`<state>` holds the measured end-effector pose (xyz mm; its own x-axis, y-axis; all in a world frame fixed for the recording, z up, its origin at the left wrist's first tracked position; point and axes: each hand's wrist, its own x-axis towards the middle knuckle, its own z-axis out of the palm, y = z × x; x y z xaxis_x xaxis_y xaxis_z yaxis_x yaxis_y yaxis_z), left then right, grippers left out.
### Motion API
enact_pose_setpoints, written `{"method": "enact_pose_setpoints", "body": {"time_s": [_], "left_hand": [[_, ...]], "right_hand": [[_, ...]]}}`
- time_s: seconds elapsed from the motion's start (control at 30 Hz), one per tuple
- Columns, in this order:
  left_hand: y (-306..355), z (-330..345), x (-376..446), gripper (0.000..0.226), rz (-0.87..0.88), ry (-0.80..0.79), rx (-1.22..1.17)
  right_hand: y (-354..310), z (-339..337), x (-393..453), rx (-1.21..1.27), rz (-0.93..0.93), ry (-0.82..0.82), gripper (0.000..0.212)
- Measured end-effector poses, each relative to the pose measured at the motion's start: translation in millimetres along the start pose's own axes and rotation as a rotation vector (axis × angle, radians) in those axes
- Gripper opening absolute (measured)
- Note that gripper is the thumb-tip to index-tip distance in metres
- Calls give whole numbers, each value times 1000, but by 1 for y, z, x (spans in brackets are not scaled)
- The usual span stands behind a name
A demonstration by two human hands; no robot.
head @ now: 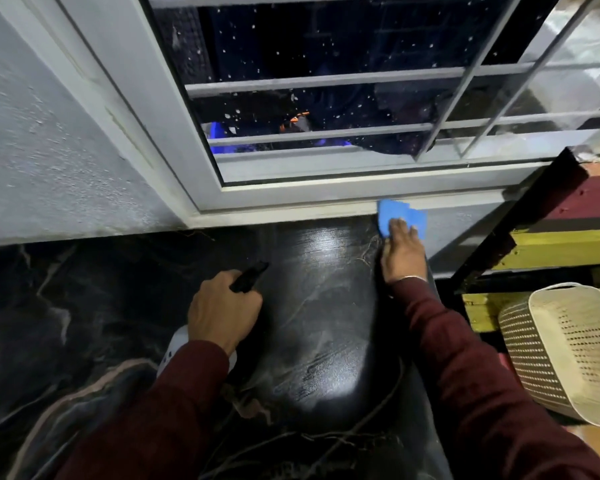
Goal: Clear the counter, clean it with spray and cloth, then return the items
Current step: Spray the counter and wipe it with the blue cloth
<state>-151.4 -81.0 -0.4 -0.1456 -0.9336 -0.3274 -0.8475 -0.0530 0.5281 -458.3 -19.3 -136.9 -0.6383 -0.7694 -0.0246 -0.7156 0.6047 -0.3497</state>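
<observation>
The black marble counter gleams wet under the window. My right hand presses a blue cloth flat against the counter's far right corner, where it meets the wall below the window frame. My left hand grips a spray bottle by its black trigger head, nozzle pointing toward the window. The bottle's white body shows just below my wrist, mostly hidden by the hand and sleeve.
A white-framed window with bars rises directly behind the counter. A cream perforated plastic basket sits low at the right past the counter's edge. A black, yellow and red ledge runs at the right. Grey wall fills the left.
</observation>
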Motion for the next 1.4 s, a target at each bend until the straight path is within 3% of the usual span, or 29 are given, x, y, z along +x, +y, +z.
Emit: {"method": "enact_pose_setpoints", "body": {"time_s": [0.07,0.13,0.23,0.3,0.37,0.4,0.47,0.57,0.67,0.73,0.87,0.93,1.0,1.07,1.1,1.13,1.2,1.3,1.33,1.4], "left_hand": [[4,1,1,14,15,0,-10],[5,3,-1,14,15,-4,-17],[9,11,-4,14,15,-23,-24],[13,17,-8,11,13,-32,-31],[17,21,-13,16,21,-35,-44],[17,22,-16,17,29,-41,-42],[19,24,-22,15,42,-55,-25],[20,25,-28,12,53,-41,16],[19,30,-37,11,64,-45,28],[21,34,-42,11,67,-57,18],[25,39,-51,12,94,-68,-17],[24,38,-54,11,106,-65,-15],[21,34,-57,13,121,-49,-8],[19,30,-57,14,128,-31,-5],[17,30,-58,14,125,-29,4],[17,30,-59,12,121,-28,10],[17,30,-61,11,113,-18,12],[17,30,-65,11,109,-28,0],[15,29,-68,11,113,-40,1],[11,27,-72,12,122,-49,6]], "right_hand": [[10,-7,10,34,192,43,62],[-15,1,-5,21,203,49,57],[-64,27,-69,92,-93,-37,52],[-82,41,-136,55,-475,-146,52],[-65,33,-169,35,-723,-302,58],[-46,27,-163,42,-753,-310,62],[-5,12,-133,18,-577,-215,55],[41,-11,-83,34,-128,-33,53],[19,-2,-101,27,89,6,57],[-9,13,-151,39,8,-31,57],[6,6,-224,32,-489,-219,53],[46,-5,-197,22,-426,-128,52],[68,-17,-156,24,-123,-15,50],[46,-15,-133,32,121,15,53],[24,-6,-138,39,147,11,55],[1,4,-153,35,84,-2,55],[-27,20,-209,18,-241,-115,53],[8,-5,-251,85,-572,-309,53],[30,-10,-245,64,-571,-282,52],[64,-24,-219,62,-351,-175,52]]}}
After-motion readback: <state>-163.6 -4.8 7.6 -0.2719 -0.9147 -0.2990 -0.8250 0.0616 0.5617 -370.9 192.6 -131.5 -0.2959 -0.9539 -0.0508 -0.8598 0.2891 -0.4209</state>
